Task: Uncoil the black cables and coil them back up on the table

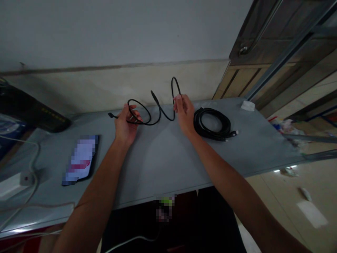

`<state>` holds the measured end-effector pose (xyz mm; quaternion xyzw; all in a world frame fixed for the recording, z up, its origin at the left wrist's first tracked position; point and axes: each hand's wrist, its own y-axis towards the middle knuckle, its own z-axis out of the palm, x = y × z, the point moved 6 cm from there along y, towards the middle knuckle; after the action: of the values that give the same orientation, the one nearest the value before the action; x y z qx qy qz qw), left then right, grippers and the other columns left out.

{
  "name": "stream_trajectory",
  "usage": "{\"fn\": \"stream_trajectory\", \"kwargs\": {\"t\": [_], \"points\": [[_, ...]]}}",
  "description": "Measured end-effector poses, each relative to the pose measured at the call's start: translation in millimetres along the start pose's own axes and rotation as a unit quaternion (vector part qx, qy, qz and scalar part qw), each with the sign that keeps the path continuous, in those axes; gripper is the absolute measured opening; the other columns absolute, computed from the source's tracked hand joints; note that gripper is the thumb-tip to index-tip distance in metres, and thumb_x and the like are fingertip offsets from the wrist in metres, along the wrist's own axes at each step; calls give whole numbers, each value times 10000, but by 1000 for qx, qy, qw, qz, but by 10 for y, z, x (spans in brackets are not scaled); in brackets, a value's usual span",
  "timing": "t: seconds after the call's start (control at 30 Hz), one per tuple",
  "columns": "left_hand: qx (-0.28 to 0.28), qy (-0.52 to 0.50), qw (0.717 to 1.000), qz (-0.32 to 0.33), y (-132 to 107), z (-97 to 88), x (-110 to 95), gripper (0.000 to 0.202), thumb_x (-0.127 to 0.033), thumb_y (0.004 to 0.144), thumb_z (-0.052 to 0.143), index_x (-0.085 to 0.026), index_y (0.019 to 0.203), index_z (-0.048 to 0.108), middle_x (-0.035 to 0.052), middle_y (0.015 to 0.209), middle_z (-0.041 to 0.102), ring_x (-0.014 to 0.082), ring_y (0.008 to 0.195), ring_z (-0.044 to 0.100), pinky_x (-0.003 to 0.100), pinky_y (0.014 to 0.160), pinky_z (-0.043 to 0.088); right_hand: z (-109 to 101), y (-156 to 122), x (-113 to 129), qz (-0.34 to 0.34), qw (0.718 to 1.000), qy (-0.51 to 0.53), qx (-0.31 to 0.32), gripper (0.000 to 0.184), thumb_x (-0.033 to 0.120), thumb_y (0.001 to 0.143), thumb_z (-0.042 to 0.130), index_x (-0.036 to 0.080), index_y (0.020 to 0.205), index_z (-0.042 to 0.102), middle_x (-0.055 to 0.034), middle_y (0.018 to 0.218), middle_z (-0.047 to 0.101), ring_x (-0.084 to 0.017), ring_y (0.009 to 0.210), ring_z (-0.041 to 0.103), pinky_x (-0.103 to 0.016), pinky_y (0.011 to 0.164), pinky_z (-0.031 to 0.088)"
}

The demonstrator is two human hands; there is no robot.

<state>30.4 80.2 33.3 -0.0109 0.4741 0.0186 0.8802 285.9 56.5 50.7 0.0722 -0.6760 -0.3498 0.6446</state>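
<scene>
A thin black cable (pixel 159 109) runs in loose loops between my two hands, above the grey table. My left hand (pixel 126 124) is closed around one end of it, and a dark connector (pixel 112 115) sticks out to the left of the thumb. Farther right, my right hand (pixel 184 110) pinches the cable between thumb and fingers, with a narrow loop standing up above them. Just right of that wrist, a coiled black cable (pixel 214 123) lies on the table, its connector ends pointing right.
On the left lie a phone (pixel 81 160) with a lit, blurred screen and a white power strip (pixel 15 184) with cords. A dark object (pixel 34 109) leans at the back left. A small white piece (pixel 248 105) sits near the right edge of the table (pixel 168 158). Metal frame bars (pixel 279 49) rise at right.
</scene>
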Motion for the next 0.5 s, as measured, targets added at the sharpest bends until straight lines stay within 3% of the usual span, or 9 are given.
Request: {"fn": "stream_trajectory", "kwargs": {"t": [0.23,0.37,0.5], "points": [[-61,-16,998,7,14,-107,-70,380,-354,1204,509,-166,976,749,5,683,706,129,549,628,251,547,527,-504,289,26,-21,991,-9,-130,553,817,1126,377,302,1078,572,64,760,403,-132,554,394,-260,522,326],[-105,-2,994,20,15,-203,-118,393,-340,1196,477,-159,968,741,13,714,713,148,576,652,281,546,509,-1022,526,30,-26,969,-14,-244,479,730,1154,362,293,1058,533,82,737,361,-137,523,345,-261,498,304],[-142,-17,989,37,10,-245,-148,412,-352,1207,451,-172,945,714,-15,680,660,126,541,595,270,532,456,-1649,740,41,-16,954,-27,-298,378,594,1191,336,287,1051,506,95,727,340,-131,524,300,-264,492,253]]}}
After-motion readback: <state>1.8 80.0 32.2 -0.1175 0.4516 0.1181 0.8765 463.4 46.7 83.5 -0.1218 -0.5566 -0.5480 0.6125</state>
